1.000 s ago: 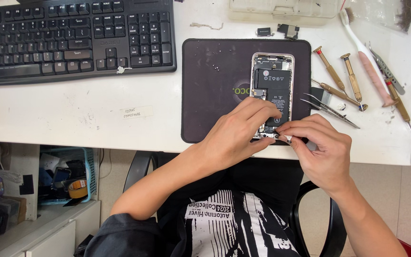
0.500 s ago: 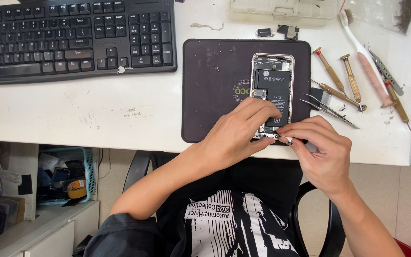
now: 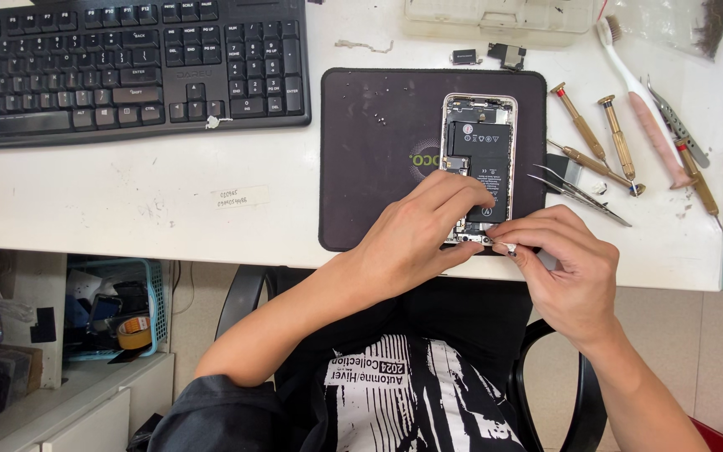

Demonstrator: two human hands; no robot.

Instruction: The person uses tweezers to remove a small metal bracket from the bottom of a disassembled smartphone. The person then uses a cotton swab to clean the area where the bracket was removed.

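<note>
Head view looks down on a white table (image 3: 169,209). At the far left lies a black keyboard (image 3: 127,67). Next to it, a dark work mat (image 3: 378,151) carries an opened phone (image 3: 479,159), its back cover off and the black battery visible inside. The left hand (image 3: 416,238) rests on the lower part of the phone, fingers bent and pressing down on it, the fingertips (image 3: 474,194) lying over the battery area. The right hand (image 3: 566,268) is just beside, at the bottom edge of the phone; its thumb and first fingers are pinched closed on a small light-coloured part or tool (image 3: 505,246), too small to identify. This pinch touches the phone's lower end, close to the left thumb. Right of the mat lie tweezers (image 3: 579,192), some brass-handled screwdrivers (image 3: 596,138) and a white and pink toothbrush (image 3: 642,109).
</note>
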